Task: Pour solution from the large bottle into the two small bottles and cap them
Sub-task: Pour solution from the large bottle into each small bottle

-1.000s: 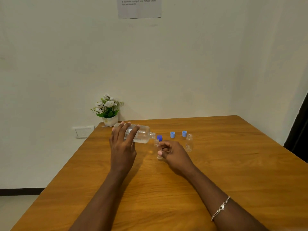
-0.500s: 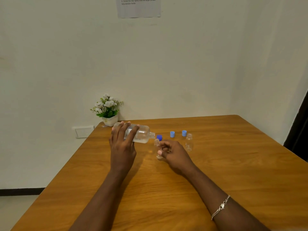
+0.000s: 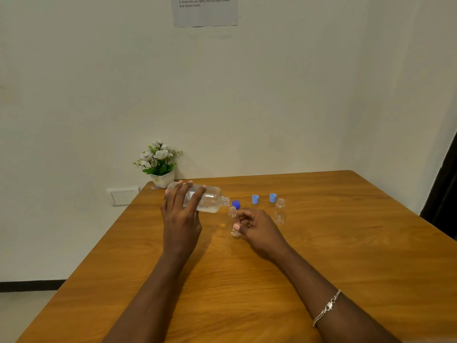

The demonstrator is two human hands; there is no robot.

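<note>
- Now, head view: the left hand (image 3: 181, 219) grips the large bottle (image 3: 210, 201), tilted almost flat, its mouth just over the small bottle (image 3: 233, 220).
- Right hand (image 3: 259, 229) pinches that small bottle on the table (image 3: 346, 243); its neck is narrow, so solution may spill beside it.

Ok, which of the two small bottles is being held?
The small bottle below the large bottle's mouth, gripped by the right hand. The other small bottle stands untouched by a light blue cap.
</note>
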